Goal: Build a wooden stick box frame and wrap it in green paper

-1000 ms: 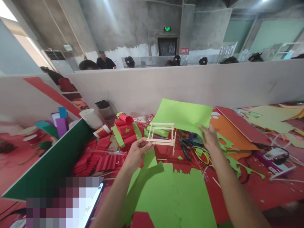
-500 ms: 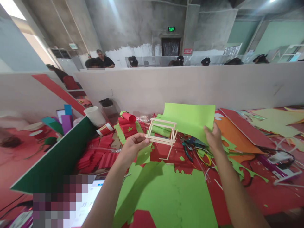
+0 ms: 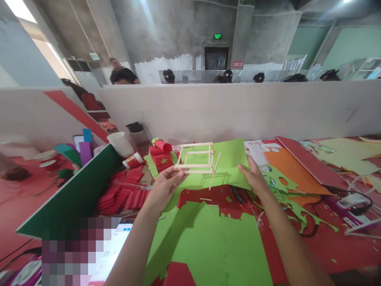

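A small box-shaped frame of thin pale wooden sticks (image 3: 196,165) is pinched at its lower left corner by my left hand (image 3: 165,188). One stick slants out at the frame's right side. Behind the frame spreads a light green paper sheet (image 3: 230,159), its right edge gripped between the thumb and fingers of my right hand (image 3: 252,174). Below both hands, a larger green sheet (image 3: 208,242) with a ragged upper edge lies on the red table. A red paper piece (image 3: 180,274) rests on it near the bottom.
To the left stand a dark green board (image 3: 71,198) and a white cup (image 3: 120,143), with red folded papers (image 3: 111,198) beside them. A lit phone (image 3: 111,246) lies near my left forearm. On the right are cut green scraps (image 3: 282,184), an orange sheet (image 3: 300,176) and cables.
My right hand has brought the green sheet left and down, so it now spreads behind the stick frame and covers the pliers. My left hand has shifted the frame slightly left and turned it.
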Demonstrator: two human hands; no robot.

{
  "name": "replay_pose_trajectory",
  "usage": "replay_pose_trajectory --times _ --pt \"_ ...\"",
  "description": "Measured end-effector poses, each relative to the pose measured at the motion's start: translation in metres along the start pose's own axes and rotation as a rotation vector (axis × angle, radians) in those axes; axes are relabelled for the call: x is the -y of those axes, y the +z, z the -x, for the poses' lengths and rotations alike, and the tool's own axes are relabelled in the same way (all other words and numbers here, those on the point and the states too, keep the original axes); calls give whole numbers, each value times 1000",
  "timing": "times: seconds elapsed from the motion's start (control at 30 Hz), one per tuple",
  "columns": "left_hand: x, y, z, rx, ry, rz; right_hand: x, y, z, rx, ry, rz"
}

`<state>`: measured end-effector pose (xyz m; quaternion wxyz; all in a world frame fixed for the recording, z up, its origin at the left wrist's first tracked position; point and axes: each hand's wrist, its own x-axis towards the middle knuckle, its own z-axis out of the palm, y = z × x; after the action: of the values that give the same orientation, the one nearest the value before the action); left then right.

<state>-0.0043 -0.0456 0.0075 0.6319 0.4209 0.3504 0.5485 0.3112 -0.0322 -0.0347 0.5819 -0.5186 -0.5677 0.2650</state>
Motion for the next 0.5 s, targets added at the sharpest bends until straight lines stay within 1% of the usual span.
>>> replay_pose_trajectory --times 0.07,0.1,0.23,0.27,0.3,0.37,0.4,0.43,0.47,0.5 --pt "0 2 2 -9 7 10 4 13 7 115 34 5" --pt "1 2 3 -13 8 13 5 17 10 150 35 43" --pt "11 -4 5 -8 -12 4 6 25 16 327 -17 228" --pt "15 -5 6 -9 -27 -3 6 24 16 338 -29 285" --pt "19 -7 6 -13 -42 -7 7 24 16 306 -46 349" --pt "26 -10 8 -29 -71 -5 10 23 14 167 -104 456" --pt "29 -10 9 -39 -83 0 12 23 14 105 -130 471" --pt "32 -10 10 -49 -92 8 15 24 14 84 -138 443" --pt "34 -10 11 -61 -97 17 18 26 15 118 -115 373" --pt "36 -9 11 -73 -100 26 20 28 16 203 -60 269"
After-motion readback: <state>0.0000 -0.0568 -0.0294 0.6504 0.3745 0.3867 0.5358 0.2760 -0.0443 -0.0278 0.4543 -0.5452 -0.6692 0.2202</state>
